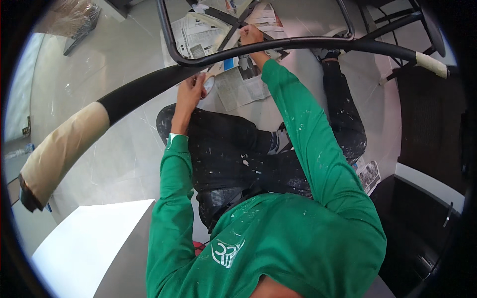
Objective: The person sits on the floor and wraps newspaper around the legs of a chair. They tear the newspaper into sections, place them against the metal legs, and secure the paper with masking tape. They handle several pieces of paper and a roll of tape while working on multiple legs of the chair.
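My left hand [190,93] holds a roll of pale masking tape [209,84] just below a curved black metal tube [298,43] of an upturned frame. My right hand [251,36] reaches further away, its fingers closed on a thin black crossbar [233,22] inside the frame. Both arms wear green paint-speckled sleeves. The near left end of the tube [64,144] and its right end [430,63] are wrapped in beige tape. My legs, in dark spattered trousers, are folded on the floor beneath the frame.
Sheets of newspaper [241,87] lie on the pale tiled floor under the frame. A white panel [89,243] lies at the lower left. Dark furniture [427,149] stands along the right, with more black frame parts [397,22] at the upper right.
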Demonstrator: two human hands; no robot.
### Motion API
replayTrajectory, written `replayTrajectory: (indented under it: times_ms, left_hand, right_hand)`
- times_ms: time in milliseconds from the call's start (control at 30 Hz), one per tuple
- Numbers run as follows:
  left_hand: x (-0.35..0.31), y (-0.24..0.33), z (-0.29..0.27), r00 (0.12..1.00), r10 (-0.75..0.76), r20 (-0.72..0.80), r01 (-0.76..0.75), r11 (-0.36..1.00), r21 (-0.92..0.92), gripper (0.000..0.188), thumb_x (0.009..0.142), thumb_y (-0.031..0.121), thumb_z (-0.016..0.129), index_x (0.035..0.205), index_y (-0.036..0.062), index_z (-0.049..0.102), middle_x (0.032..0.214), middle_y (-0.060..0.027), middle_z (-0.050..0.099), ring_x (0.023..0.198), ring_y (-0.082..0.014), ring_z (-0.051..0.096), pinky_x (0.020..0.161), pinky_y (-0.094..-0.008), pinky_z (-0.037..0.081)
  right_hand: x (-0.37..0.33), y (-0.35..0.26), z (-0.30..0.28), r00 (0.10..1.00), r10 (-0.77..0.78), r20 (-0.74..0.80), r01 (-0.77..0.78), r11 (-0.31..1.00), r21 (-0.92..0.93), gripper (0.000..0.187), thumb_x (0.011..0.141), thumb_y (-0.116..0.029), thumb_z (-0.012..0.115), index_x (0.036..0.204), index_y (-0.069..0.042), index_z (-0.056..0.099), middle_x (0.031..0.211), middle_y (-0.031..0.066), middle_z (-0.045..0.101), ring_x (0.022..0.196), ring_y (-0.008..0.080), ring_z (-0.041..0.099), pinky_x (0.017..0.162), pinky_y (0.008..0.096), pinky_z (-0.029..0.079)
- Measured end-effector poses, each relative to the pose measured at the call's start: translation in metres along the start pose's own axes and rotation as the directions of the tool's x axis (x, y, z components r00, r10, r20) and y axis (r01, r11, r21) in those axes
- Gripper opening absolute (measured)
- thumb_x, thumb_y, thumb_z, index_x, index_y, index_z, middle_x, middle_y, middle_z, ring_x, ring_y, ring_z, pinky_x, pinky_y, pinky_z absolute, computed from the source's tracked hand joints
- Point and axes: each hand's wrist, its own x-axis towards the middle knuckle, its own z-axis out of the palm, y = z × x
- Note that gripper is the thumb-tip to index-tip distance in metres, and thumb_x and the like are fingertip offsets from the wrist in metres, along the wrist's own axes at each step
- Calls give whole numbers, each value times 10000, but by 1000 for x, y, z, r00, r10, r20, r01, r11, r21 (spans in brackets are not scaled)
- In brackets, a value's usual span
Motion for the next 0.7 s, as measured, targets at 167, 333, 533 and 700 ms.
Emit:
replayTrajectory:
  times_ms: [167,333,533,700]
  left_hand:
    - [16,6,-10,991,-98,86,84,984,159,467,1032,376,579,1138,-64,699,692,-119,673,571,-173,675,528,-316,517]
    - [26,9,1,951,-83,299,48,991,122,481,1049,339,538,1290,-72,606,915,-165,727,594,-163,688,503,-291,509]
    - [48,10,-2,831,-251,497,185,966,178,690,1036,527,497,1354,-85,504,1094,-200,682,641,-211,694,574,-322,536]
    - [37,30,6,872,-232,430,164,968,189,643,966,541,631,1286,-16,608,827,-118,703,624,-153,663,506,-293,478]
  right_hand:
    - [-11,5,10,999,-36,-13,36,998,-46,215,951,-299,620,953,-88,661,917,204,711,925,410,700,842,510,538]
    - [-16,-13,1,999,14,52,-10,996,-84,207,936,-269,654,971,-66,680,946,224,717,934,436,692,822,518,539]
    - [-27,-21,-11,1000,14,19,-12,994,-105,178,937,-232,668,968,-57,681,919,225,712,930,445,688,818,509,537]
    - [-37,-16,-22,1000,-5,19,8,987,-160,183,986,-230,603,984,-48,624,877,239,703,910,443,694,783,533,524]
